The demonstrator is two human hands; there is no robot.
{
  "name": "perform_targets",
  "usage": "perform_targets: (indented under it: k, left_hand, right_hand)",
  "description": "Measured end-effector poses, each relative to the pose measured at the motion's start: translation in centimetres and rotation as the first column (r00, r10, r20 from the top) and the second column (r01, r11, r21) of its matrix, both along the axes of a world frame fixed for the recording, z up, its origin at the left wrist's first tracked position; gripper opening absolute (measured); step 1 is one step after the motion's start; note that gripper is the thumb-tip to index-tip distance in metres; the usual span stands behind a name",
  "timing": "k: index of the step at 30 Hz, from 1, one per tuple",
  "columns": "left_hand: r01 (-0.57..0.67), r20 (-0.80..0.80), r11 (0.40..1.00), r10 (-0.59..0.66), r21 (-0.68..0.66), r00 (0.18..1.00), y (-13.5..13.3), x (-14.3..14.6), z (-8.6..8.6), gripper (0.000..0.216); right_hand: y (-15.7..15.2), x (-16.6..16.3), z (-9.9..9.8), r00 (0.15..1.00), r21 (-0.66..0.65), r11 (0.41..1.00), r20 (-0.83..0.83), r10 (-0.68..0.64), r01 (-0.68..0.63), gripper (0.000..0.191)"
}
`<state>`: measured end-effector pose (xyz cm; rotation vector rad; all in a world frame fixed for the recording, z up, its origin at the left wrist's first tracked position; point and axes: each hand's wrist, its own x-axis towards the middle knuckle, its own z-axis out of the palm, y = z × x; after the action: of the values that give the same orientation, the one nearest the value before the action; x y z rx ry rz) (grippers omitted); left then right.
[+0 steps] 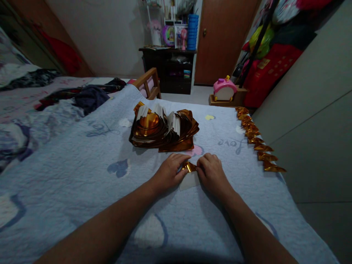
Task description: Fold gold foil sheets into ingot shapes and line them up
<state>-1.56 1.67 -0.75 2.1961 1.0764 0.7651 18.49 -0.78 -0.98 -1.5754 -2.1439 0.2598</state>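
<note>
On "love" bedspread (82,190), left hand (173,170), right hand (213,172), gold foil (189,167) between

Forward reach of the left hand (173,170) is blocked by the loose pile of gold foil sheets (154,126) just beyond it. Open passage is left for the right hand (213,172) across the heart-print bedspread (220,126), between that pile and the row of folded gold foil pieces (255,140) by which the right edge is lined.

Light is dim — pale wall (107,36), brown door (225,46).
</note>
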Motion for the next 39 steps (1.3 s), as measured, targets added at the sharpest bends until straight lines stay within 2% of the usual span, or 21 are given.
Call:
perform_targets:
  k: [2, 4, 7, 9, 13, 15, 19, 22, 28, 30, 32, 35, 37, 39]
  left_hand:
    - [-0.021, 0.063, 0.994, 0.028, -0.111, 0.998, 0.0, 0.0, 0.2, 0.044]
    - [-0.009, 0.160, 0.963, 0.054, -0.271, 0.986, 0.1, 0.1, 0.4, 0.043]
    - [0.071, 0.329, 0.860, 0.116, -0.506, 0.937, 0.1, 0.2, 0.5, 0.038]
    - [0.122, 0.401, 0.801, 0.156, -0.587, 0.903, 0.1, 0.3, 0.6, 0.033]
    - [0.193, 0.495, 0.751, 0.198, -0.631, 0.846, -0.1, 0.4, 0.7, 0.030]
    - [0.215, 0.526, 0.731, 0.226, -0.648, 0.820, -0.1, 0.4, 0.8, 0.032]
    - [0.234, 0.537, 0.702, 0.246, -0.673, 0.807, -0.3, 0.6, 1.0, 0.039]
    - [0.233, 0.530, 0.698, 0.243, -0.677, 0.812, -0.4, 0.7, 0.9, 0.044]
    - [0.208, 0.528, 0.747, 0.218, -0.631, 0.820, -0.6, 1.1, 1.0, 0.033]
    - [0.189, 0.526, 0.767, 0.218, -0.613, 0.822, -0.6, 1.1, 1.1, 0.029]
    - [0.161, 0.506, 0.780, 0.221, -0.605, 0.834, -0.5, 1.0, 1.2, 0.023]
    - [0.054, 0.427, 0.826, 0.232, -0.560, 0.874, -0.3, 0.8, 1.3, 0.018]
    - [-0.051, 0.347, 0.873, 0.246, -0.485, 0.905, -0.2, 0.8, 1.2, 0.017]
    - [-0.135, 0.245, 0.914, 0.242, -0.383, 0.939, -0.1, 0.7, 1.2, 0.017]
  right_hand:
    - [0.0, -0.1, 0.2, 0.996, 0.035, 0.999, -0.076, 0.037, -0.035, 0.011]
    - [-0.1, -0.1, 0.5, 0.976, 0.030, 0.996, -0.198, 0.087, -0.083, 0.011]
    - [-0.3, -0.3, 1.1, 0.912, -0.046, 0.987, -0.391, 0.123, -0.153, 0.012]
    - [-0.6, -0.4, 1.6, 0.856, -0.106, 0.975, -0.504, 0.117, -0.196, 0.012]
    - [-0.7, -0.6, 2.1, 0.713, -0.250, 0.936, -0.701, 0.002, -0.248, 0.006]
    - [-0.7, -0.7, 1.9, 0.660, -0.295, 0.924, -0.748, -0.066, -0.242, 0.011]
    - [-0.4, -0.8, 1.1, 0.575, -0.356, 0.886, -0.808, -0.131, -0.297, 0.018]
    - [-0.3, -0.9, 0.9, 0.550, -0.357, 0.884, -0.823, -0.144, -0.303, 0.019]
    - [-0.3, -1.1, 1.3, 0.553, -0.363, 0.882, -0.820, -0.149, -0.301, 0.019]
    - [-0.3, -1.0, 1.4, 0.568, -0.342, 0.899, -0.811, -0.137, -0.272, 0.017]
    - [-0.3, -0.9, 1.6, 0.624, -0.307, 0.928, -0.773, -0.112, -0.213, 0.014]
    - [-0.4, -0.7, 1.9, 0.768, -0.187, 0.975, -0.640, -0.029, -0.118, 0.011]
    - [-0.5, -0.5, 2.0, 0.847, -0.073, 0.992, -0.529, 0.049, -0.103, 0.017]
    - [-0.6, -0.5, 2.0, 0.892, 0.004, 0.991, -0.436, 0.120, -0.132, 0.022]
